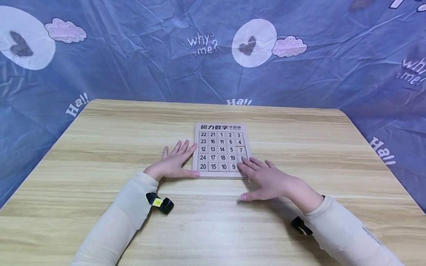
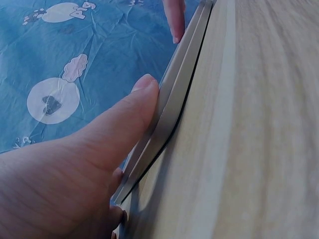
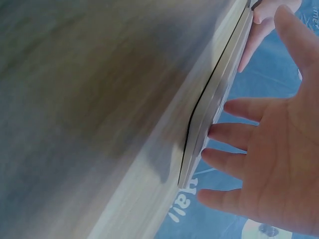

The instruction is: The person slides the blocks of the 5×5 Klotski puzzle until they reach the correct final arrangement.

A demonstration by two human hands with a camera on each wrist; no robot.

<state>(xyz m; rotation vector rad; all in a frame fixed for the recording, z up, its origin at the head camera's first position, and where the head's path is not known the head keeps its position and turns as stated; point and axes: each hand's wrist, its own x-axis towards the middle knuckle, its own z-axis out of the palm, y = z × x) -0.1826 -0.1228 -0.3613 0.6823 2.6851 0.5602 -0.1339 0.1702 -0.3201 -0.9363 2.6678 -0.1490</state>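
A number sliding puzzle (image 1: 219, 174) with a pale frame lies flat on the table, its numbered tiles facing up under a line of Chinese characters. At its near left corner, the thumb of my left hand (image 1: 173, 163) rests on the frame. The other left fingers stretch out straight, the index fingertip at the left edge. My right hand (image 1: 267, 180) reaches over the lower right corner, fingers extended with fingertips at the tile marked 8 and the bottom right cell, which they hide. Its thumb points away from the board. In the right wrist view the right palm (image 3: 279, 159) is bare.
The wood-grain table (image 1: 100, 147) has rounded far corners. Behind it hangs a blue patterned cloth (image 1: 149, 66). A black strap camera (image 1: 160, 203) sits on the left wrist and another black camera (image 1: 301, 226) on the right.
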